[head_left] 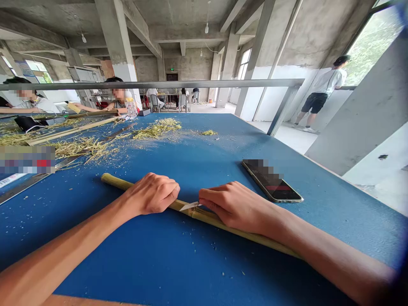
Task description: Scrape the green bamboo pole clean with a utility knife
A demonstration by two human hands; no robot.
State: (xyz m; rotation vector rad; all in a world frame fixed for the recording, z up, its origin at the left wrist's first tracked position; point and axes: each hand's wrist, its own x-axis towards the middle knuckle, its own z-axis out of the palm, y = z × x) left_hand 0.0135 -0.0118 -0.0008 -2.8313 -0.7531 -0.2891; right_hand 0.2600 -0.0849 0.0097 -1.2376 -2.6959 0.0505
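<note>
Tabletop: blue, speckled with pale bamboo shavings (156, 128); a phone (270, 182) lies face-up to the right.
Bamboo pole (261, 239): long, yellow-green, freshly scraped in places, lying diagonally near the front edge.
Left hand (149, 194): clamped around the pole.
Right hand (231, 205): apart from the left, gripping a small knife blade (190, 206) against the pole.

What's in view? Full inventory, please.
bamboo pole: 1, yellow-green, under both hands
knife blade: 1, silver, at the pole
smartphone: 1, black, right of the hands
blue table: 1, blue, under everything here
bamboo shavings: several heaps, straw-yellow, far side of table
steel rail: 1, grey, beyond the table
standing person: 1, white shirt, by right window
left hand: 1, gripping the pole
right hand: 1, holding the blade
</note>
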